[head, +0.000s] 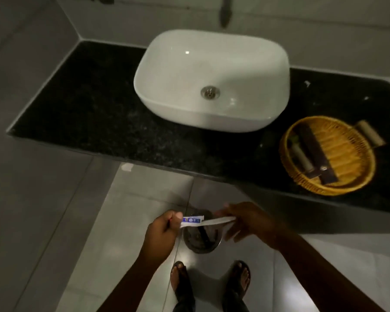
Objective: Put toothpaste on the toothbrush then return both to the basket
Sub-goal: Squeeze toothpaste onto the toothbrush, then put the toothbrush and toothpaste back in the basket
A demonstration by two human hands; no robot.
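My left hand (161, 233) grips a small white and blue toothpaste tube (193, 220), pointing right. My right hand (248, 221) holds a white toothbrush (214, 221) by its handle, lying level just under the tube, so the two touch or nearly touch. Both hands are below the counter's front edge, over the floor. The round wicker basket (356, 185) sits on the black counter at the right, holding a dark flat packet and small pale bottles.
A white vessel sink (212, 64) stands mid-counter on the black stone top (88, 104). A metal bin (199, 242) is on the tiled floor under my hands, by my sandalled feet. A pale bottle (370, 132) lies beside the basket.
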